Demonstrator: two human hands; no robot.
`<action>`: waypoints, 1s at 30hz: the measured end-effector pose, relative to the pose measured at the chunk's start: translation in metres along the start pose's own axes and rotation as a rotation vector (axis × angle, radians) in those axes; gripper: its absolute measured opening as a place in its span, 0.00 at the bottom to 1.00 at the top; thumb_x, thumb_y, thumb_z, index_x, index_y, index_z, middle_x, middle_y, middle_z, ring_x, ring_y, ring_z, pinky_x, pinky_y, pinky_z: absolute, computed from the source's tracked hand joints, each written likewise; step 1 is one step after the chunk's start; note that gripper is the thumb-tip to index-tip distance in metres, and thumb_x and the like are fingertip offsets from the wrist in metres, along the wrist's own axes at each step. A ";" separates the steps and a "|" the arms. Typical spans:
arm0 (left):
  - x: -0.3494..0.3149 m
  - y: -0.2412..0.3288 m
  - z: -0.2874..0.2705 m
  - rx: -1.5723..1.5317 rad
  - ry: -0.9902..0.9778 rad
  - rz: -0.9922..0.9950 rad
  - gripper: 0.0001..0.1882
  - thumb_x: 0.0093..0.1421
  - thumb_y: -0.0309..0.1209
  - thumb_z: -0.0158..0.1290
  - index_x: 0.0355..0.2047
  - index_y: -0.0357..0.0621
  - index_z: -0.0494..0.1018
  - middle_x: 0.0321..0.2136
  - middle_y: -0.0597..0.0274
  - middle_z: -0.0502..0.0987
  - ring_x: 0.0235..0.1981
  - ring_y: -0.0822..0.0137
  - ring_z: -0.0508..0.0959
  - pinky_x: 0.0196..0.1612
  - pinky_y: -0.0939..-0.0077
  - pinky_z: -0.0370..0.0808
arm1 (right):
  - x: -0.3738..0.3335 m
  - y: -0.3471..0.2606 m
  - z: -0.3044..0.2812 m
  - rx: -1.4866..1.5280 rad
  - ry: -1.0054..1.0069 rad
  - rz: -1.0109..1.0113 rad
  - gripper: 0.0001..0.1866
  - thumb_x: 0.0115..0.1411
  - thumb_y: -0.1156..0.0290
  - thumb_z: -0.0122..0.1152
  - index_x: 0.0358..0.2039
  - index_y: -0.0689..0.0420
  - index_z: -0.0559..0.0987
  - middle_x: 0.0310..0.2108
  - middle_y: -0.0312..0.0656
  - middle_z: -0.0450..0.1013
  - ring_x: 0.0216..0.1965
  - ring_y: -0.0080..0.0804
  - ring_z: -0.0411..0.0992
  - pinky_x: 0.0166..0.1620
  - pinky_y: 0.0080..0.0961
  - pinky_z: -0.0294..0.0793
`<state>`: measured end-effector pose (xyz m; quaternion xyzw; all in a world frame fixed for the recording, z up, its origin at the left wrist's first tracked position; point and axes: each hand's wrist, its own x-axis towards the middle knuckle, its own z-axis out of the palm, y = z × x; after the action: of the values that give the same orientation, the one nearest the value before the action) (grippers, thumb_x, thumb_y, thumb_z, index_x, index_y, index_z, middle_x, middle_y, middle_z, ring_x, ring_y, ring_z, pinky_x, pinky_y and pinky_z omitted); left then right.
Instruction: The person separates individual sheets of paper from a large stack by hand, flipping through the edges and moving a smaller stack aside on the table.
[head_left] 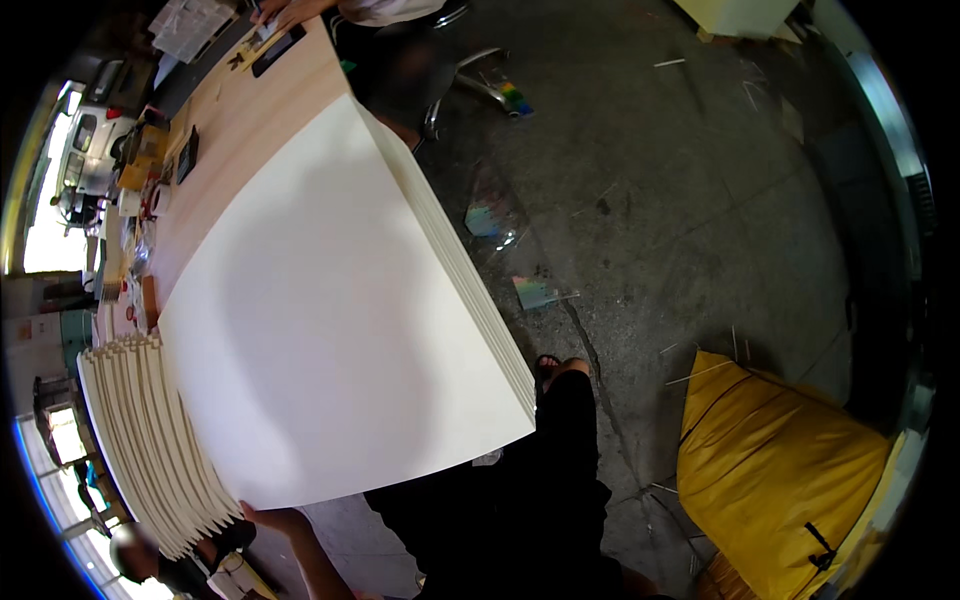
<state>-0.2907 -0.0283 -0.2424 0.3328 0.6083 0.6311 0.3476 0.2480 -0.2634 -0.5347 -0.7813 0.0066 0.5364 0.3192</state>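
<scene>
A large stack of white sheets (330, 300) lies over the wooden table in front of me, its layered edge showing along the right side. My left hand (262, 517) is at the near left corner of the top sheet, fingers closed on that corner and partly hidden by it. Beside this corner, on the left, stands a row of wavy-edged cream sheets (150, 430) in several layers. My right hand is out of sight; only a bit of skin shows at the lower edge.
At the table's (270, 110) far end, another person's hands (290, 14) work near a dark phone (278, 52). Boxes, tape and a black calculator-like device (187, 155) line the left side. A yellow cover (780, 470) lies at right; plastic scraps (535, 292) litter the floor. Another person (150, 560) is lower left.
</scene>
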 end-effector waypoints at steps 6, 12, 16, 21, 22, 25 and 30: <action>-0.014 0.003 0.010 0.040 0.048 -0.034 0.37 0.73 0.55 0.35 0.64 0.34 0.67 0.59 0.51 0.72 0.60 0.55 0.71 0.64 0.58 0.65 | -0.111 0.130 -0.038 -0.098 -0.058 0.240 0.17 0.72 0.61 0.55 0.40 0.65 0.80 0.34 0.43 0.79 0.35 0.30 0.75 0.41 0.31 0.76; -0.026 0.009 0.023 0.091 -0.061 0.090 0.30 0.75 0.50 0.37 0.62 0.35 0.67 0.56 0.54 0.73 0.58 0.58 0.73 0.61 0.59 0.69 | -0.119 0.173 -0.059 -0.094 0.042 0.272 0.17 0.72 0.61 0.55 0.39 0.65 0.80 0.33 0.42 0.79 0.35 0.29 0.75 0.40 0.30 0.76; -0.017 -0.007 0.034 0.058 -0.103 0.367 0.31 0.76 0.50 0.36 0.64 0.34 0.66 0.60 0.53 0.71 0.61 0.59 0.71 0.65 0.60 0.65 | -0.057 0.127 -0.086 -0.029 0.352 -0.144 0.17 0.73 0.62 0.55 0.39 0.65 0.81 0.33 0.42 0.79 0.34 0.29 0.75 0.39 0.30 0.76; -0.006 -0.031 0.017 -0.200 -0.098 0.159 0.34 0.77 0.54 0.35 0.65 0.37 0.66 0.63 0.53 0.71 0.63 0.59 0.70 0.67 0.61 0.62 | -0.144 -0.107 -0.057 0.421 0.186 -0.758 0.23 0.76 0.54 0.52 0.46 0.65 0.82 0.43 0.43 0.81 0.46 0.31 0.78 0.53 0.31 0.75; -0.012 -0.023 0.025 -0.230 -0.080 0.142 0.34 0.77 0.54 0.35 0.65 0.36 0.66 0.63 0.52 0.71 0.63 0.59 0.69 0.67 0.61 0.62 | -0.175 -0.140 -0.048 0.442 0.081 -0.865 0.27 0.77 0.51 0.47 0.53 0.65 0.79 0.51 0.47 0.79 0.54 0.35 0.76 0.58 0.33 0.74; -0.007 -0.013 0.032 -0.336 -0.143 0.143 0.37 0.77 0.58 0.30 0.65 0.37 0.66 0.63 0.52 0.71 0.64 0.57 0.69 0.68 0.58 0.61 | -0.240 -0.217 -0.018 0.463 -0.018 -1.207 0.36 0.78 0.44 0.34 0.68 0.63 0.68 0.67 0.50 0.68 0.68 0.42 0.65 0.69 0.39 0.62; 0.010 -0.016 0.040 -0.518 -0.023 -0.014 0.38 0.76 0.59 0.29 0.66 0.38 0.66 0.63 0.52 0.72 0.63 0.55 0.70 0.69 0.57 0.63 | -0.242 -0.244 0.022 0.566 -0.097 -1.145 0.42 0.77 0.37 0.25 0.70 0.62 0.67 0.71 0.48 0.63 0.73 0.41 0.57 0.74 0.39 0.49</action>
<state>-0.2617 0.0019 -0.2564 0.2355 0.4249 0.7595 0.4326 0.2128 -0.1387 -0.2155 -0.5214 -0.2849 0.2931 0.7491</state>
